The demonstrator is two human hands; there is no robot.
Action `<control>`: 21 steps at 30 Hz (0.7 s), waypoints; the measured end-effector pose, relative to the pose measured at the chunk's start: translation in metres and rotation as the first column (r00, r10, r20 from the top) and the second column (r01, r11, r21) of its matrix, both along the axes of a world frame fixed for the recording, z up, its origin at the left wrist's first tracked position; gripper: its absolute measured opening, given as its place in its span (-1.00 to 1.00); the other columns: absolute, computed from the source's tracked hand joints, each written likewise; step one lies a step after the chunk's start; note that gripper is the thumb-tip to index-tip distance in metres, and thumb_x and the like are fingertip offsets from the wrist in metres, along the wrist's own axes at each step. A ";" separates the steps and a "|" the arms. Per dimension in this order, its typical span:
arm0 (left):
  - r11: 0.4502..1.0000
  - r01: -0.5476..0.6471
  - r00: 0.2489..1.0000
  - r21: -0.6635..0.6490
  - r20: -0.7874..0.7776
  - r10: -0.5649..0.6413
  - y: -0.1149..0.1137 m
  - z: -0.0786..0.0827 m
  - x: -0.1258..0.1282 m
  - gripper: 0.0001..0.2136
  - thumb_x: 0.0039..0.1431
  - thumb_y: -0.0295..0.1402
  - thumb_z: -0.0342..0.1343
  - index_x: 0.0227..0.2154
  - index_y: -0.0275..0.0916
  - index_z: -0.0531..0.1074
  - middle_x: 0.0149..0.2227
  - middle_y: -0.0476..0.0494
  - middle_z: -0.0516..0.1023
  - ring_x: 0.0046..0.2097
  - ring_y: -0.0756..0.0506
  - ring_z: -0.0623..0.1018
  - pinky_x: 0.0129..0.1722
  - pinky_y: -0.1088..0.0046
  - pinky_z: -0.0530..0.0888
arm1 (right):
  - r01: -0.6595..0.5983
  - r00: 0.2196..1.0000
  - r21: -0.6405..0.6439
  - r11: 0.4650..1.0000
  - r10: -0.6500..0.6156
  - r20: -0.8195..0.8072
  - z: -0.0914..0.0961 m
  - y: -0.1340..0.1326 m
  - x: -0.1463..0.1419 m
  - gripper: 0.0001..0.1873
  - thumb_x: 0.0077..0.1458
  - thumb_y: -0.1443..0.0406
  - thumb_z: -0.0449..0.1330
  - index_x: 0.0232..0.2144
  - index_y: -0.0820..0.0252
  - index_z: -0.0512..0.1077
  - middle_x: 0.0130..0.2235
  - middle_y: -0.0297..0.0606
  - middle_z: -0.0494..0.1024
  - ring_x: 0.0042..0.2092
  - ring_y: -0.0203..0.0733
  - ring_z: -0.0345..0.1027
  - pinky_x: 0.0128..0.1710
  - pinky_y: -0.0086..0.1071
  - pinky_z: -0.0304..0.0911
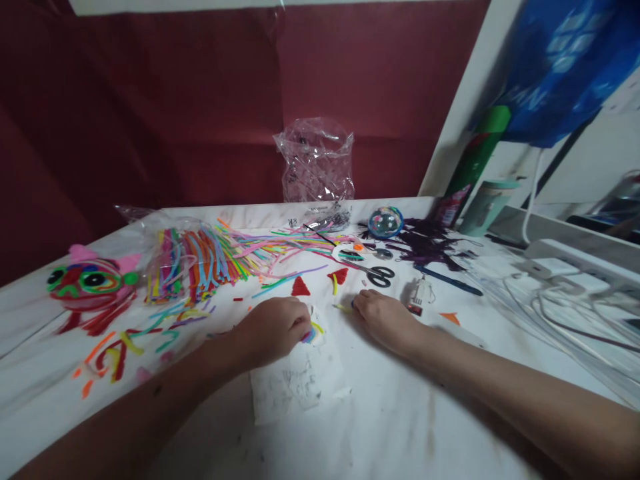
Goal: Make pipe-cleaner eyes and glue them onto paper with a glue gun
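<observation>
Just off the left hand [289, 321], on the side facing the right hand [379, 315], I see a small coloured piece [307, 336], blue and pinkish, over the far part of the paper [273, 397]. From the right hand it lies to the left and a little nearer the wearer, so the left hand is clearly the closer one, touching it. A yellow curl [319, 327] sits right beside the piece; I can't tell whether the two are joined. With the fingers covering so much, I can't read the piece's long axis.

I read the left hand as closed and narrow, fingers curled down, apparently pinching the piece. I see the right hand bent low over the desk [390, 420], its fingertips bunched at a blue bit [353, 304]; whether they grip it or only rest against it, I can't tell. Between the hands, nearer the right, a yellow strip [341, 308] lies roughly crosswise, one end toward the right fingertips.

Beyond the hands I have two red triangles [301, 287], one ahead of each, and past the right hand the scissors [381, 276], handles toward it.
</observation>
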State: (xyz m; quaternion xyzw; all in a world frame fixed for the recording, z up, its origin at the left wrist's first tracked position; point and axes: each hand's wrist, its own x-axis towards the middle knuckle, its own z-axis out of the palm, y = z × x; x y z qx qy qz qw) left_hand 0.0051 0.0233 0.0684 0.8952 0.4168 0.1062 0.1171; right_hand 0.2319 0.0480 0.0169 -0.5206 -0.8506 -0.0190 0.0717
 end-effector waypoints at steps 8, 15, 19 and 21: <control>0.852 0.379 0.925 0.361 -0.162 -0.343 -0.071 -0.061 -0.008 -0.84 0.15 -0.51 0.02 -0.54 -0.27 0.29 -0.50 -0.04 0.38 -0.43 -0.05 0.35 -0.40 0.42 0.32 | -0.351 0.894 -0.029 0.936 0.326 -0.308 -0.001 -0.032 -0.024 -0.87 0.12 0.42 0.05 -0.44 0.22 0.35 -0.42 -0.25 0.43 -0.40 -0.25 0.32 -0.39 -0.44 0.22; 0.797 0.302 0.953 0.522 -0.183 -0.242 -0.063 -0.073 -0.018 -0.87 0.14 -0.56 -0.01 -0.50 -0.31 0.33 -0.49 -0.10 0.40 -0.40 -0.08 0.40 -0.41 0.37 0.35 | -0.372 0.880 -0.023 0.928 0.345 -0.326 -0.015 -0.030 -0.052 -0.83 0.11 0.44 0.04 -0.47 0.25 0.38 -0.45 -0.23 0.44 -0.41 -0.21 0.35 -0.41 -0.40 0.24; 0.713 0.207 0.977 0.670 -0.111 -0.180 -0.057 -0.081 -0.023 -0.84 0.16 -0.57 -0.08 -0.46 -0.34 0.36 -0.43 -0.21 0.48 -0.33 -0.14 0.47 -0.40 0.35 0.40 | -0.363 0.857 0.001 0.932 0.335 -0.392 -0.018 -0.025 -0.055 -0.81 0.12 0.44 0.05 -0.49 0.25 0.40 -0.46 -0.23 0.46 -0.42 -0.22 0.37 -0.42 -0.42 0.26; 0.691 0.177 0.981 0.701 -0.070 -0.180 -0.056 -0.083 -0.023 -0.83 0.19 -0.55 -0.10 -0.41 -0.37 0.39 -0.41 -0.22 0.51 -0.32 -0.13 0.49 -0.38 0.37 0.43 | -0.374 0.851 0.021 0.927 0.352 -0.390 -0.019 -0.025 -0.055 -0.80 0.12 0.43 0.05 -0.49 0.26 0.41 -0.46 -0.23 0.47 -0.42 -0.21 0.38 -0.43 -0.41 0.27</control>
